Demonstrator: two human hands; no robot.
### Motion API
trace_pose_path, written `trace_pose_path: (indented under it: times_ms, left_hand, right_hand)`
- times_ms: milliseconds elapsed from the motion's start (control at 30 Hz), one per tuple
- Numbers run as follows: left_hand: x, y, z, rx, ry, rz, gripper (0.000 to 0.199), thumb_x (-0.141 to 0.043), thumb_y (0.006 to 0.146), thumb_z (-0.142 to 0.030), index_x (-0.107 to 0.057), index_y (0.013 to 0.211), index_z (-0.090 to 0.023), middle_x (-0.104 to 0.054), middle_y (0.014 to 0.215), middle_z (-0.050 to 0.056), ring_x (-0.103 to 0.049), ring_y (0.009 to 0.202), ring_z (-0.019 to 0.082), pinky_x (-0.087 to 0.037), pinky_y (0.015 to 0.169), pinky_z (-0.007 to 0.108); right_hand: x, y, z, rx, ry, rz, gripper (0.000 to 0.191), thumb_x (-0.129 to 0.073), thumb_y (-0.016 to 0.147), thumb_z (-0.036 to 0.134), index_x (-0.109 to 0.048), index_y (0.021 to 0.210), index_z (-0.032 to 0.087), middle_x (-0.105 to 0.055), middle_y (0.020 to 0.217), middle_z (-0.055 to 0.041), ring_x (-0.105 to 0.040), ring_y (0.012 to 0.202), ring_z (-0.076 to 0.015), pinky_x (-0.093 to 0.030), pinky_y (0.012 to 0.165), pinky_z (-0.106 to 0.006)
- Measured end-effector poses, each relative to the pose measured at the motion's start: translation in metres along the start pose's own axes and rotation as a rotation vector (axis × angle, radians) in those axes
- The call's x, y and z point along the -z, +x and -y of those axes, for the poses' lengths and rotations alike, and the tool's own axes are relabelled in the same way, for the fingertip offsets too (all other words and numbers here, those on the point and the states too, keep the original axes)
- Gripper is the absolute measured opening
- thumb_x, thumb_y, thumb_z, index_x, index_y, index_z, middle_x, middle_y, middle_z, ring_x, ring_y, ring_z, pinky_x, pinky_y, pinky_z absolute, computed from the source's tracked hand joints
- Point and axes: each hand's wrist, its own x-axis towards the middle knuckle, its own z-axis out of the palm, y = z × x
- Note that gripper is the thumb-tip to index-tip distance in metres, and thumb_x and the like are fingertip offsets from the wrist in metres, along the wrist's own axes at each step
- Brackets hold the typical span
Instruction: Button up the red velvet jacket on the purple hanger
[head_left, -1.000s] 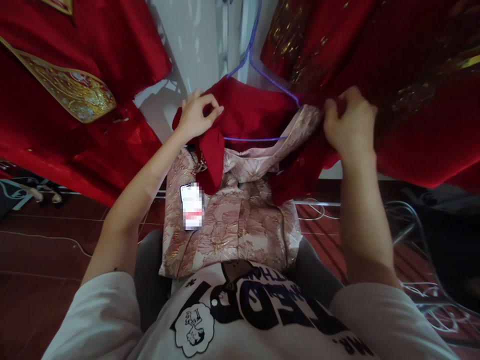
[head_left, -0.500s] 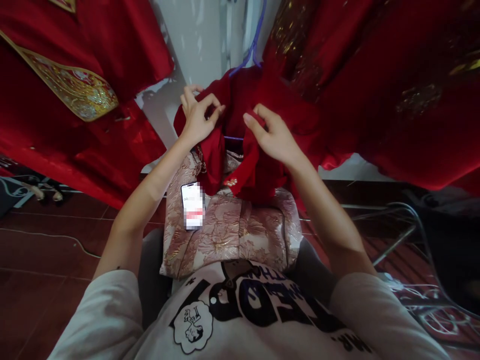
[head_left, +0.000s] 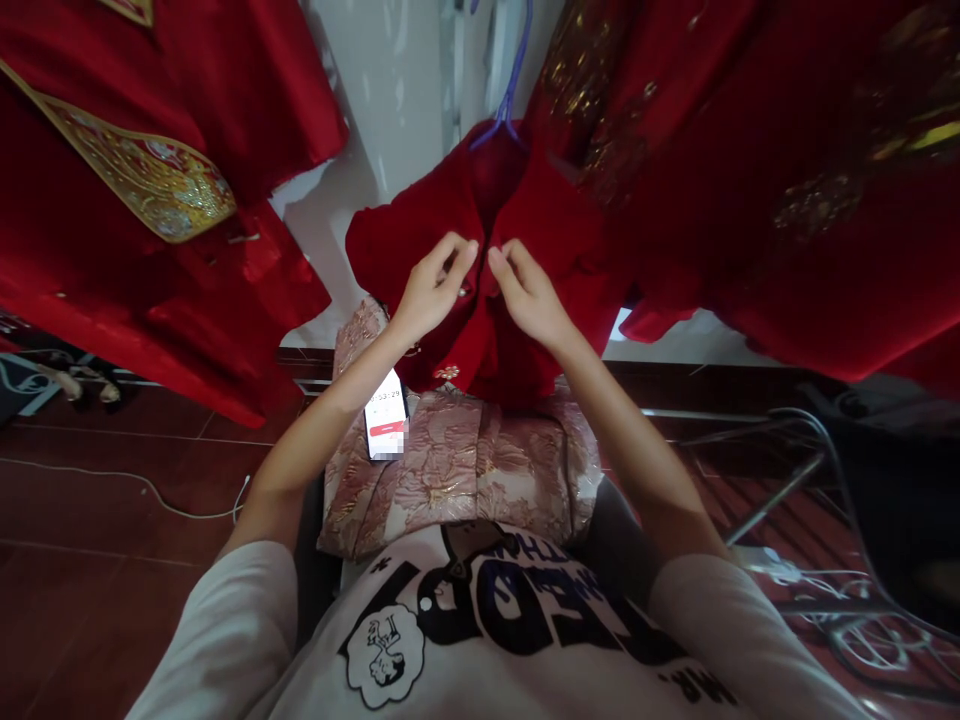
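A red jacket (head_left: 420, 215) hangs in front of me on a purple hanger (head_left: 512, 90). My left hand (head_left: 439, 280) pinches its left front edge between thumb and fingers. Opposite, my right hand (head_left: 529, 290) pinches the right front edge, and the two fingertips are only a small gap apart. Below the hands, a beaded flower ornament (head_left: 448, 373) shows on the jacket's lower front. The jacket's hem hangs over a pink brocade fabric (head_left: 442, 470) spread across my lap.
A lit phone (head_left: 386, 425) lies on the brocade at left, partly behind my left forearm. Red embroidered garments (head_left: 172, 190) hang at left and more red garments (head_left: 750, 200) at right. A metal-framed chair (head_left: 817, 440) stands at right; a white cable (head_left: 150, 485) crosses the tiled floor.
Both hands have come closer together and slightly lower, drawing the jacket's front edges toward each other. The jacket now hangs flatter, its neck opening narrower.
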Motion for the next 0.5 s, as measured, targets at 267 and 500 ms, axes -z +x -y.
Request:
trace_pose_path:
  times_ms: [267, 500]
  left_hand:
    - [0.006, -0.023, 0.004, 0.03, -0.06, 0.009, 0.014, -0.057, 0.104, -0.024, -0.059, 0.118, -0.024, -0.072, 0.115, 0.008, -0.072, 0.103, 0.017, -0.059, 0.083, 0.028]
    - [-0.002, -0.028, 0.005, 0.006, -0.019, -0.054, 0.01, -0.065, 0.097, -0.018, -0.057, 0.099, -0.023, -0.068, 0.106, 0.005, -0.07, 0.092, 0.014, -0.058, 0.079, 0.024]
  right_hand:
    - [-0.003, -0.021, -0.02, -0.012, 0.338, 0.005, 0.063, -0.065, 0.082, 0.085, -0.063, 0.111, 0.03, -0.07, 0.109, -0.0039, -0.07, 0.106, -0.0208, -0.063, 0.095, -0.037]
    - [-0.004, -0.032, -0.011, 0.065, 0.289, -0.089, 0.047, -0.073, 0.087, 0.067, -0.064, 0.109, 0.027, -0.072, 0.104, -0.0032, -0.071, 0.101, -0.0177, -0.061, 0.096, -0.035]
